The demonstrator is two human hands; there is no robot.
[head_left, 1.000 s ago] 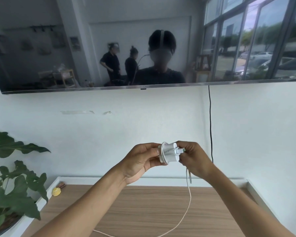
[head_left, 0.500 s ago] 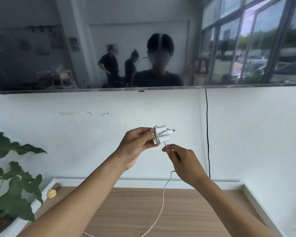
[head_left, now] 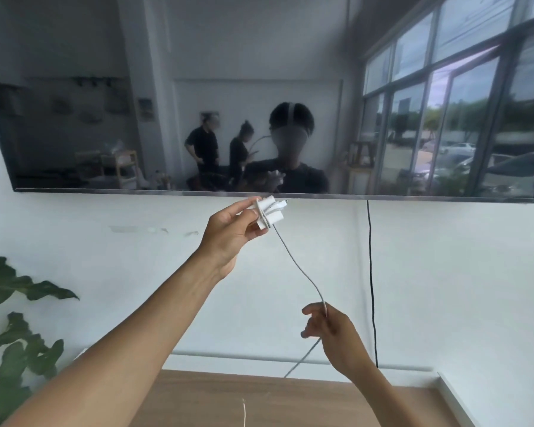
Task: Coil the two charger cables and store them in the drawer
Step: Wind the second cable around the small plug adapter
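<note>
**Cable Winding in Progress; Drawer Not in View**

Nearest the camera, the light wooden table (head_left: 290, 396) is carrying a short pale strand (head_left: 244, 409). Whether it belongs to this cable cannot be told.

Above the table, the right hand (head_left: 330, 331) is pinching the thin white charger cable (head_left: 296, 268) between thumb and fingertips. The cable is running up in a slack curve to the small white plastic charger block (head_left: 270, 212). The left hand (head_left: 228, 232) is gripping this block at the fingertips, just below the large dark wall-mounted screen (head_left: 167, 87). A few turns are lying round the block.

The second cable and the drawer are not showing.

Judged risks:
- Slack in the run is likely to let turns slide off the block's end.
- The fingertip grip is leaving the block liable to twist or drop.
- The trailing length may be catching on the table edge.
</note>
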